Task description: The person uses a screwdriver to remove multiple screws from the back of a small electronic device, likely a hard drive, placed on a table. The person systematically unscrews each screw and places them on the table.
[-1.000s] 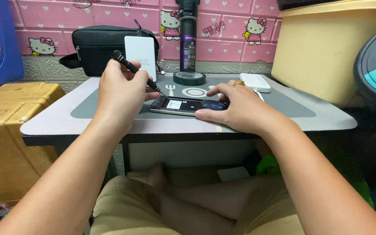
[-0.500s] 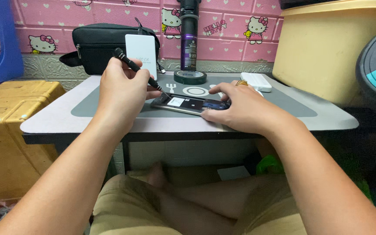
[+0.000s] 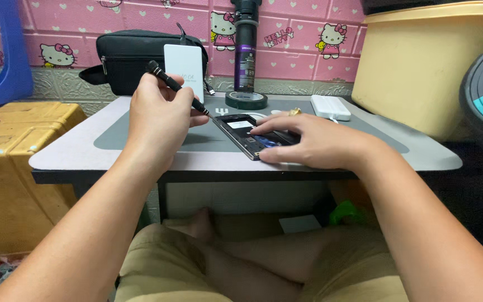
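An opened smartphone (image 3: 240,130) with its back cover off lies on the grey work mat (image 3: 141,134) of a small table. My left hand (image 3: 157,120) grips a thin black screwdriver (image 3: 171,86), whose tip touches the phone's far left corner. My right hand (image 3: 308,140) lies flat on the near end of the phone, pinning it to the mat with the fingers spread over its inner parts. A gold ring shows on that hand.
Behind the phone stand a roll of dark tape (image 3: 245,99), a tall dark bottle (image 3: 245,53), a white card-like box (image 3: 184,64) and a black pouch (image 3: 132,56). A white block (image 3: 331,106) lies at the right. A yellow bin (image 3: 431,61) and yellow crate (image 3: 12,162) flank the table.
The phone has turned from lying crosswise to pointing away at an angle. My right hand has shifted onto its near end, and the screwdriver tip now meets the far corner.
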